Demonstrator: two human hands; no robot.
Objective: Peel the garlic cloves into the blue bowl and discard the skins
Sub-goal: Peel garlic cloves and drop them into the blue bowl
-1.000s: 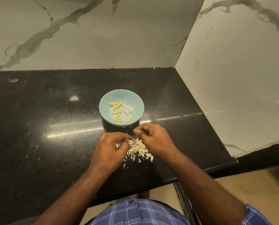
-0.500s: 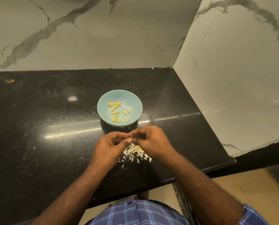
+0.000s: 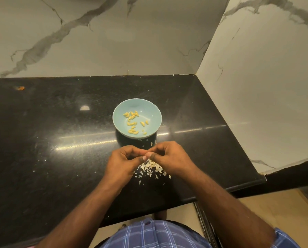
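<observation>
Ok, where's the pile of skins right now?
In the head view the skins lie on the black counter near its front edge, just below and between the two hands, on the near side of the blue bowl.

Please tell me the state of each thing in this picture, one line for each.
blue bowl: upright, holds peeled garlic cloves
garlic skins: loose heap on countertop
left hand: fingertips pinch something small, hidden
right hand: fingertips pinch it too

Peeled cloves (image 3: pixel 132 122) in blue bowl (image 3: pixel 154 111)
</observation>
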